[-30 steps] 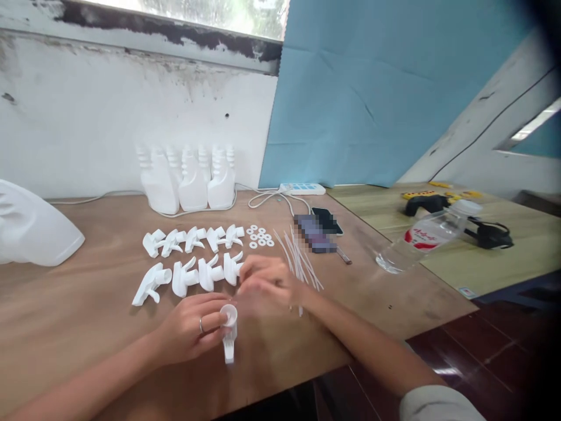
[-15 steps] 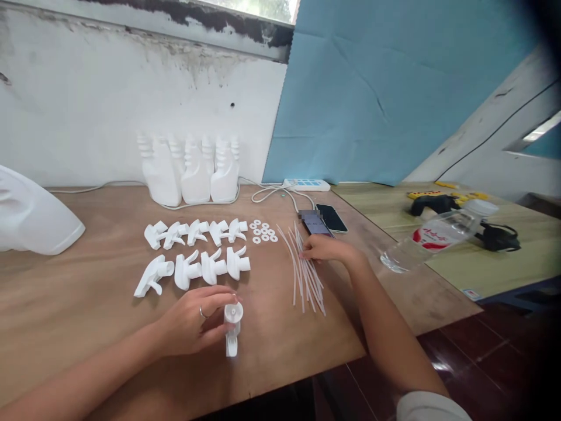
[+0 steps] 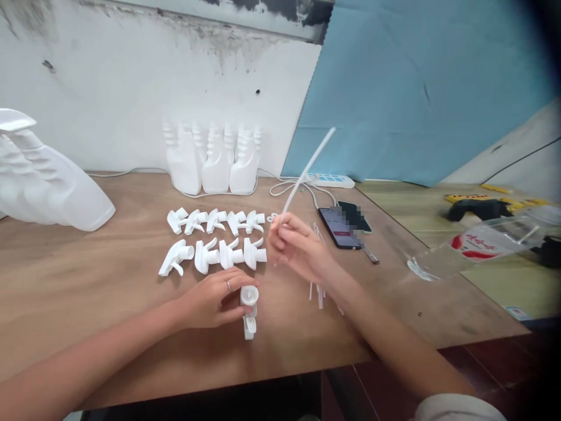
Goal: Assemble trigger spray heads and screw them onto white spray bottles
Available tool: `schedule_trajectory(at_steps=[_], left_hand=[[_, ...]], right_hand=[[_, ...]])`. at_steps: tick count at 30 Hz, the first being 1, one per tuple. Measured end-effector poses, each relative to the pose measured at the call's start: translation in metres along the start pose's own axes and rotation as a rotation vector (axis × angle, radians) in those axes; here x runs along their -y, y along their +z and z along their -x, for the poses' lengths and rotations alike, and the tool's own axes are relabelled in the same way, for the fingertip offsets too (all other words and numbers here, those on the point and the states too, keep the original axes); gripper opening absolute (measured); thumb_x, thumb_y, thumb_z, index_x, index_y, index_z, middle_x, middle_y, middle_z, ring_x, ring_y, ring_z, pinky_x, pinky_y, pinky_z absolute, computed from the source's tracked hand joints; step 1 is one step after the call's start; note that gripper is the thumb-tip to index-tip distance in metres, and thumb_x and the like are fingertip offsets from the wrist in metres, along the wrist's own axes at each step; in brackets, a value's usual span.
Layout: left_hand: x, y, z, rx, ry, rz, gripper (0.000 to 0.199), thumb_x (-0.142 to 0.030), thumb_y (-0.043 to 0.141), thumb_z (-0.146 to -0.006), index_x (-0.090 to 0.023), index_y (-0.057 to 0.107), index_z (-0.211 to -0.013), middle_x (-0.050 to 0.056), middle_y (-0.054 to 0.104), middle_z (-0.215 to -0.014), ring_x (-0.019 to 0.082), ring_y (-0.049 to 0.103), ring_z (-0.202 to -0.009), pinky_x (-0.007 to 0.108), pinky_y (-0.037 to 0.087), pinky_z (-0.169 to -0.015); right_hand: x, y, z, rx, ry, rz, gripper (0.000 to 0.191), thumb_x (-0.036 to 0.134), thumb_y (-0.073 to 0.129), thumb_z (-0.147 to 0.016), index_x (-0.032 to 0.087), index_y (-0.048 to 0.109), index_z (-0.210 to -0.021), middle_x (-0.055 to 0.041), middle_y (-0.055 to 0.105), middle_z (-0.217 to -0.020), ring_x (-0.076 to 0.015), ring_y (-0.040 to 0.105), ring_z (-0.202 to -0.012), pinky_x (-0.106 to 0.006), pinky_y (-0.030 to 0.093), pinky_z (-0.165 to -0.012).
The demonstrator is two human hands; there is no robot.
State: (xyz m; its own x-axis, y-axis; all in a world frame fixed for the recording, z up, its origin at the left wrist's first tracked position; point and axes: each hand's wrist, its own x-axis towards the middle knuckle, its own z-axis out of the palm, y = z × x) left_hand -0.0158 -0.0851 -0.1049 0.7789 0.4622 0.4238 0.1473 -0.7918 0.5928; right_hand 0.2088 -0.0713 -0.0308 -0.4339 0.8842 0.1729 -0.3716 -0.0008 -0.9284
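Note:
My left hand (image 3: 221, 299) is closed around a white spray trigger head (image 3: 249, 310) near the table's front edge, with the round connector facing up. Pinched in my right hand (image 3: 298, 245) is a thin white plastic tube (image 3: 309, 169), which slants up and to the right above the table. Behind my right hand and wrist, more white tubes (image 3: 320, 297) lie on the table, partly hidden. Two rows of white spray trigger heads (image 3: 230, 254) lie beyond my left hand. A few small white washers (image 3: 272, 217) show just past my right fingertips; the others are hidden.
White bottles (image 3: 217, 161) stand against the wall, and a large white bottle shape (image 3: 56, 181) is at the left. Two phones (image 3: 339, 228) lie near a power strip (image 3: 331, 180) with cables. A clear water bottle (image 3: 482, 245) lies tilted at the right.
My right hand has lifted one tube from the pile and moved left, toward the trigger head. My left hand keeps its hold on the trigger head. The view has shifted.

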Motion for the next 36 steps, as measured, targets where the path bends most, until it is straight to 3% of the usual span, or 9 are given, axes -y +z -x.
schedule_trajectory(at_steps=[5, 12, 17, 30, 36], left_hand=[[-0.003, -0.001, 0.001, 0.021, -0.033, -0.011, 0.028, -0.030, 0.059, -0.089, -0.018, 0.054, -0.113, 0.009, 0.062, -0.103, 0.020, 0.058, -0.099, 0.031, 0.049, -0.086], [-0.004, -0.002, -0.001, 0.024, -0.011, 0.012, 0.027, -0.030, 0.058, -0.089, -0.016, 0.056, -0.112, 0.012, 0.062, -0.106, 0.021, 0.057, -0.101, 0.034, 0.048, -0.090], [-0.003, -0.001, 0.000, 0.021, -0.011, -0.007, 0.029, -0.033, 0.058, -0.089, -0.017, 0.057, -0.113, 0.012, 0.063, -0.104, 0.023, 0.058, -0.102, 0.036, 0.049, -0.091], [-0.004, 0.000, -0.001, 0.001, 0.004, 0.034, 0.018, -0.029, 0.059, -0.088, -0.017, 0.060, -0.101, 0.010, 0.063, -0.104, 0.021, 0.057, -0.098, 0.034, 0.050, -0.088], [-0.004, 0.000, 0.000, 0.011, 0.001, 0.024, 0.021, -0.030, 0.059, -0.088, -0.017, 0.059, -0.103, 0.010, 0.062, -0.106, 0.021, 0.058, -0.098, 0.033, 0.050, -0.088]], right_hand=[[-0.035, 0.038, 0.001, 0.136, 0.103, -0.300, 0.031, 0.037, 0.054, -0.086, 0.020, 0.040, -0.065, 0.0062, 0.029, -0.057, -0.0087, 0.028, -0.048, -0.022, 0.025, -0.045], [-0.047, 0.043, 0.003, 0.065, 0.101, -0.425, 0.041, 0.036, 0.048, -0.081, 0.020, 0.022, -0.054, 0.0073, 0.016, -0.047, -0.0071, 0.013, -0.041, -0.022, 0.012, -0.040], [-0.047, 0.042, 0.004, 0.026, 0.108, -0.406, 0.042, 0.037, 0.049, -0.078, 0.020, 0.021, -0.053, 0.0075, 0.015, -0.046, -0.0072, 0.013, -0.039, -0.023, 0.011, -0.039], [-0.055, 0.049, 0.017, 0.200, -0.039, -0.259, 0.045, 0.036, 0.053, -0.086, 0.020, 0.030, -0.050, 0.0078, 0.023, -0.044, -0.0055, 0.019, -0.039, -0.021, 0.017, -0.040], [-0.054, 0.049, 0.017, 0.183, -0.047, -0.247, 0.045, 0.037, 0.053, -0.085, 0.021, 0.029, -0.050, 0.0077, 0.023, -0.043, -0.0058, 0.019, -0.039, -0.021, 0.017, -0.040]])
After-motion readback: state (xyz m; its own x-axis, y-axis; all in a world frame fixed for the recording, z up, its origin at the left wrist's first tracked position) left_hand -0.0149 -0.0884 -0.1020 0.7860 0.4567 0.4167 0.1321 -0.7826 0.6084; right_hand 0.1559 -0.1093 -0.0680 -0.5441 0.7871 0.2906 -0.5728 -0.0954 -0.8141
